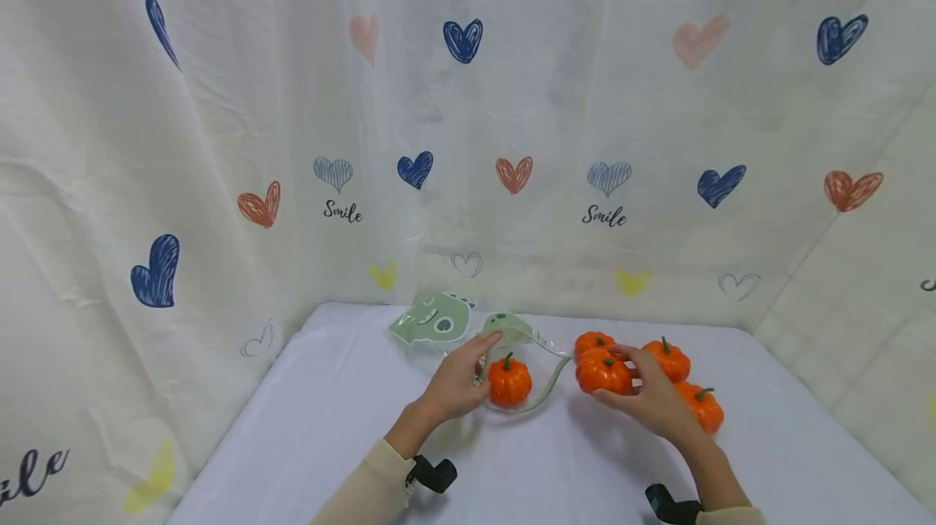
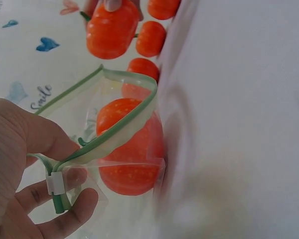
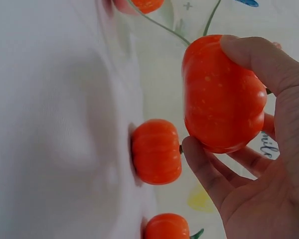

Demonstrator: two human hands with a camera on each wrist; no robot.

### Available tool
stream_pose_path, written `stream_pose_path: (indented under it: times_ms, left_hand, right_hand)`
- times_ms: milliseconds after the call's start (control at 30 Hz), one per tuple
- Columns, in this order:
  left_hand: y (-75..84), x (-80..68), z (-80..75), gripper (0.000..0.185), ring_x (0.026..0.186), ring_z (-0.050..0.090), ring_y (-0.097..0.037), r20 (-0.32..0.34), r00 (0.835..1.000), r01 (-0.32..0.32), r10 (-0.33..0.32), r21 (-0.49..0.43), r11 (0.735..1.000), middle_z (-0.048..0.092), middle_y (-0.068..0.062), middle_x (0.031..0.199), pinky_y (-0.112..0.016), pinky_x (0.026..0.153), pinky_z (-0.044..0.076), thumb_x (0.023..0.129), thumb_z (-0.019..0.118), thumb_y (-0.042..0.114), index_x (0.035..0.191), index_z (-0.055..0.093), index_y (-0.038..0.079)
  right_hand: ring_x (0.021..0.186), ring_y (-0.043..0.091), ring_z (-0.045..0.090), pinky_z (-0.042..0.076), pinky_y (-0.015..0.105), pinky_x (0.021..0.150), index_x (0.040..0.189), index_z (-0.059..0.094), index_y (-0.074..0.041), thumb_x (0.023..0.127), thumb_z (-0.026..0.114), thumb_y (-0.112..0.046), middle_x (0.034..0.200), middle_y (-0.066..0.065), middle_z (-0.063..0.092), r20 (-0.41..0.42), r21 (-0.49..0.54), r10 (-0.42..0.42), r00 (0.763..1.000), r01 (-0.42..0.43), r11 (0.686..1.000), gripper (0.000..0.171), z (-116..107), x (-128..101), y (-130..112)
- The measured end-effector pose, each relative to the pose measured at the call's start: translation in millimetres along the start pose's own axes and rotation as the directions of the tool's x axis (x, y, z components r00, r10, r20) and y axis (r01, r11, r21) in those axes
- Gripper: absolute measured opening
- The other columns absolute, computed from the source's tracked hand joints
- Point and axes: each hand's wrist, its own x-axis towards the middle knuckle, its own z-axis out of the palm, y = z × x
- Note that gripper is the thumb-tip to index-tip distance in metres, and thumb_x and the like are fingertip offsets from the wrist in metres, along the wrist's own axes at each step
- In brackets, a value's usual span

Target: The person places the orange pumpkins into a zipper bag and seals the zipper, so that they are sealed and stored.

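A clear zip bag (image 1: 553, 379) with a green-edged mouth and green cartoon print stands spread open at the table's middle. One small orange toy pumpkin (image 1: 509, 381) lies inside it. My left hand (image 1: 455, 380) holds the bag's rim at its left corner, beside the white zip slider (image 2: 55, 183). To the right of the bag, my right hand (image 1: 651, 401) grips another toy pumpkin (image 1: 601, 372), thumb on one side and fingers on the other. In the right wrist view this pumpkin (image 3: 222, 94) is held above the table, its shadow lying on the cloth.
Several more pumpkins sit on the white-covered table (image 1: 307, 427): one (image 1: 591, 340) behind the held one, one (image 1: 669, 359) at the back right, one (image 1: 704, 410) beside my right wrist. A green cartoon-face piece (image 1: 437, 318) lies at the back. A heart-printed curtain (image 1: 541, 119) hangs behind.
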Motion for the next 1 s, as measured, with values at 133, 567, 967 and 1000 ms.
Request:
stream_pose_path:
  times_ms: [133,567,967,1000]
  left_hand:
    - [-1.8,0.7,1.8,0.078,0.106,0.063,-0.017,-0.001,1.0,0.004,-0.004,0.002,1.0,0.043,0.002,0.162,-0.016,0.089,0.055,0.087,0.072,0.002,0.156,0.043,0.018]
    - [-0.8,1.3,1.0,0.079,0.106,0.063,-0.014,0.0,1.0,0.011,-0.011,0.005,1.0,0.043,0.003,0.162,-0.017,0.09,0.055,0.086,0.073,0.002,0.157,0.043,0.019]
    - [2.3,0.5,1.4,0.08,0.114,0.064,-0.019,-0.004,1.0,0.007,-0.007,0.019,1.0,0.043,0.002,0.162,-0.019,0.092,0.056,0.085,0.073,0.001,0.156,0.043,0.019]
    - [2.9,0.4,1.4,0.08,0.115,0.064,-0.02,-0.002,1.0,0.008,-0.008,0.022,1.0,0.042,0.002,0.162,-0.019,0.092,0.056,0.085,0.073,0.001,0.157,0.043,0.02]
  right_hand:
    - [0.123,0.036,0.05,0.058,0.048,0.093,0.151,0.04,-0.014,0.08,0.083,-0.049,0.148,0.016,0.044,-0.006,-0.006,-0.027,1.0,0.027,1.0,0.09,3,-1,-4]
    - [0.114,0.03,0.054,0.058,0.038,0.086,0.147,0.044,-0.016,0.08,0.085,-0.045,0.141,0.014,0.047,0.022,-0.005,-0.07,0.997,0.07,0.998,0.084,16,-3,-17]
    - [0.11,0.024,0.057,0.056,0.025,0.081,0.144,0.048,-0.02,0.078,0.087,-0.043,0.141,0.009,0.055,0.095,0.043,-0.132,0.987,0.128,0.991,0.079,27,-3,-31]
    - [0.11,0.024,0.057,0.056,0.025,0.081,0.144,0.048,-0.02,0.078,0.087,-0.043,0.14,0.009,0.055,0.098,0.044,-0.134,0.986,0.13,0.991,0.079,28,-4,-32]
